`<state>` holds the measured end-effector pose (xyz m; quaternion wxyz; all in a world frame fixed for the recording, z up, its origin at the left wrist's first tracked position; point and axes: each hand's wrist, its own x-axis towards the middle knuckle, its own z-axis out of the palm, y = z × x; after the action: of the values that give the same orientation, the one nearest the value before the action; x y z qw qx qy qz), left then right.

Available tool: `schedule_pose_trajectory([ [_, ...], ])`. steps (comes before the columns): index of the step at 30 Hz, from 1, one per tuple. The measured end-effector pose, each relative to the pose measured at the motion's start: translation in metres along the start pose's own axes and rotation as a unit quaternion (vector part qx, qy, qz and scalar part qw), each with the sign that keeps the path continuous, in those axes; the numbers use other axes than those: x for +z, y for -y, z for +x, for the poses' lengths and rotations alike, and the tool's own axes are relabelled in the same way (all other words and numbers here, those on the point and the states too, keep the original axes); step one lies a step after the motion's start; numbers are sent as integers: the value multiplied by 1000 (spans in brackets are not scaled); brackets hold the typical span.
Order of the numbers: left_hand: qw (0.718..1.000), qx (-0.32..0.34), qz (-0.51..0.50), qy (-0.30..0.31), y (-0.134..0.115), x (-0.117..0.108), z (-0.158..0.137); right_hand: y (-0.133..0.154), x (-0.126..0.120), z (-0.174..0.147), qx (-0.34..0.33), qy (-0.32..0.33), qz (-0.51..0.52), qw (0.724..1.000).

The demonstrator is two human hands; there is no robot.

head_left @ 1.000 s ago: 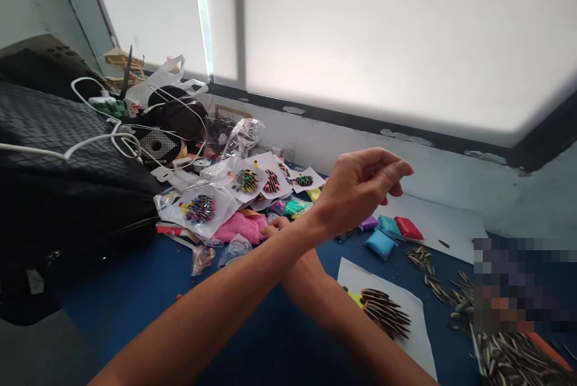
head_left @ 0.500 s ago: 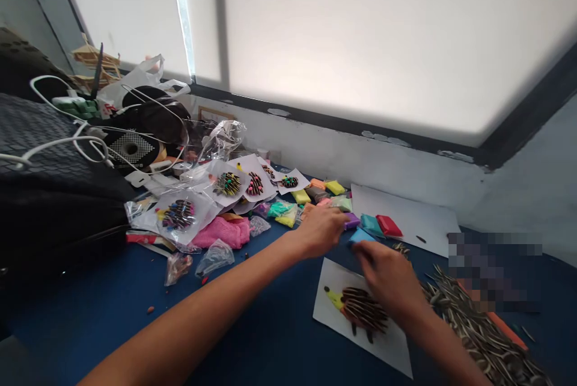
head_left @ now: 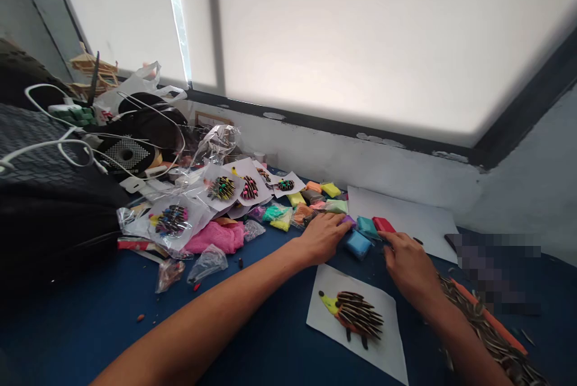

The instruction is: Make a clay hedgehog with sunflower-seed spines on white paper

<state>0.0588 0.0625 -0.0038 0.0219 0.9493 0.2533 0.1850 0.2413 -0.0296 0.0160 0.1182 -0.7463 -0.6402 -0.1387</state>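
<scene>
My left hand lies low over the table, fingers loosely stretched and their tips at a purple clay packet. My right hand is also open, its index finger pointing out to the near edge of a red clay packet; I cannot tell if it touches. Between the hands are a light blue packet and a teal packet. In front of me, a white card carries a hedgehog with a yellow clay face and spines of striped seeds.
Striped sunflower seeds are heaped at right beside an orange strip. White paper lies by the wall. Finished hedgehog cards, a pink cloth and plastic bags crowd the left, beside a black bag.
The light blue packet, at my right fingers before, now lies on the table between my hands. My right hand has moved right, uncovering the hedgehog card. My left fingers have spread toward the purple packet.
</scene>
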Motion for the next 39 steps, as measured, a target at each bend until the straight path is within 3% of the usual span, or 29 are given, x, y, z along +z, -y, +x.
schedule_pose_trajectory([
  [6,999,-24,25,6,0,9,14,2,9,14,-41,26,-61,997],
  [16,998,-62,3,-9,10,9,9,8,5,30,-67,83,-124,987],
  [27,993,-96,-51,-37,16,14,8,12,2,28,-30,94,-109,989],
  [33,978,-138,-130,-88,17,7,9,30,-14,14,-38,90,-74,992],
  [35,949,-162,-238,-130,16,4,12,33,-19,6,-38,108,-70,991],
  [36,913,-177,-333,-156,15,3,14,34,-20,2,-31,116,-70,990],
  [39,751,-210,-594,-199,16,2,22,36,-17,-3,-1,129,-56,990],
])
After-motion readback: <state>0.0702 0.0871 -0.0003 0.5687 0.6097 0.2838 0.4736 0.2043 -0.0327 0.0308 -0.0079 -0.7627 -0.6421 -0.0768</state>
